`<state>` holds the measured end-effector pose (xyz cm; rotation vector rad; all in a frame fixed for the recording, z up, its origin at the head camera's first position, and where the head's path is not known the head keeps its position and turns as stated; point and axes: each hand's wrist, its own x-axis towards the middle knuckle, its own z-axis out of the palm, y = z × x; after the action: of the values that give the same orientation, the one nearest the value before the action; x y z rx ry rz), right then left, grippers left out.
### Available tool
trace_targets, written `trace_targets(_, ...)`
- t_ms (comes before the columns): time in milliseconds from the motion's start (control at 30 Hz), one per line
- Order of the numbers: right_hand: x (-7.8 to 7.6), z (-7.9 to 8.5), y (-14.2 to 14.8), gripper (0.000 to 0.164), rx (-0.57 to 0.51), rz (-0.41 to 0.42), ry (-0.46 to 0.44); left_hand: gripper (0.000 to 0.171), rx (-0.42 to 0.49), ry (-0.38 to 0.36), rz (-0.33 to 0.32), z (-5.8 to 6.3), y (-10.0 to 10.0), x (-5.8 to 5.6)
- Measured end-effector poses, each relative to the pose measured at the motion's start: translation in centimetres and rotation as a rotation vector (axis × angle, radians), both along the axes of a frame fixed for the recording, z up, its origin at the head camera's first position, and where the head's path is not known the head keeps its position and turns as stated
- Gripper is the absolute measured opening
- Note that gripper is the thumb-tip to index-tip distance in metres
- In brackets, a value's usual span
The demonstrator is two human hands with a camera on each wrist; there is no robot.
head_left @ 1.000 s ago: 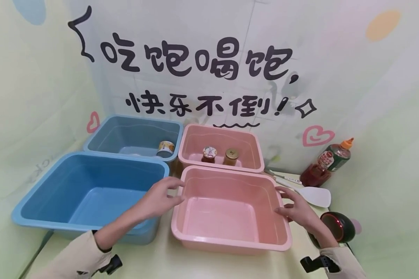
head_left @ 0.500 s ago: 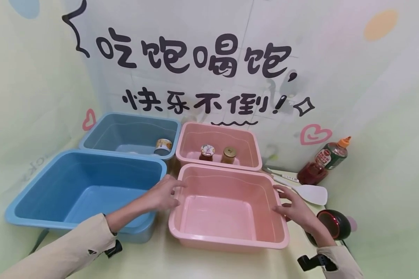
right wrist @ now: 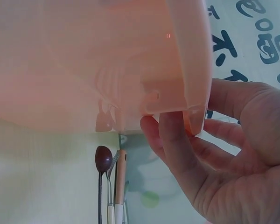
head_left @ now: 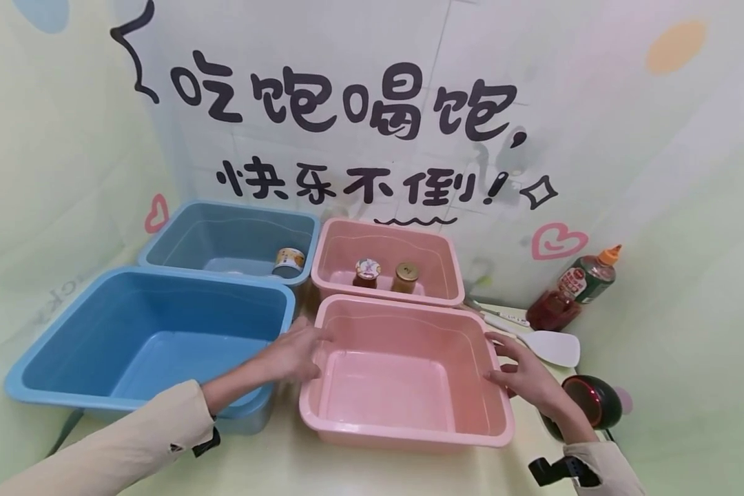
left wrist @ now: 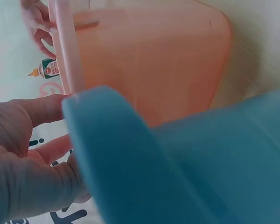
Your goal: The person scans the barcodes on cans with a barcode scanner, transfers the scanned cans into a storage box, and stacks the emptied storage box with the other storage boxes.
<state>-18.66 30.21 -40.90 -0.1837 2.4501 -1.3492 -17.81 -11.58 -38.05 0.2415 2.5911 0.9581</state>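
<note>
A pink plastic basin stands at the front, its right rim held by my right hand. In the right wrist view that hand's fingers curl under the rim of the pink basin. At the left rim, my left hand is blurred, its fingers loosely spread over the edge. In the left wrist view, the left hand has its thumb by the pink rim; a blue rim hides some of its fingers. The blue basin sits left, under the left forearm.
Behind stand a smaller blue basin with a can and a smaller pink basin with two jars. At right are a sauce bottle, a white spatula, and a black rounded object. Walls enclose the table.
My left hand has moved slightly to the right, its fingers now over the front pink basin's left edge. The right hand keeps its hold on the right rim. The head view has shifted slightly.
</note>
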Motion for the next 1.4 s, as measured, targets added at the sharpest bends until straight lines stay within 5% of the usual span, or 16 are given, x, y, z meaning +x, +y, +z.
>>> trace_targets(433, 1.2, 0.5, 0.3, 0.078, -0.01, -0.047, 0.022, 0.056, 0.032, 0.031, 0.031, 0.3, -0.4, -0.5)
trace_targets(767, 2.5, 3.7, -0.2, 0.076, -0.03, -0.046, 0.1, 0.058, 0.145, 0.047, 0.056, 2.4, -1.6, 0.3)
trace_targets(1033, 3.8, 7.1, 0.2, 0.067, -0.078, -0.051, 0.162, 0.063, 0.269, 0.024, 0.019, 5.1, -2.6, 1.2)
trace_targets(1400, 4.7, 10.9, 0.0, 0.052, -0.095, 0.013, 0.295, 0.064, 0.325, 0.016, -0.026, 10.4, -4.6, 1.7)
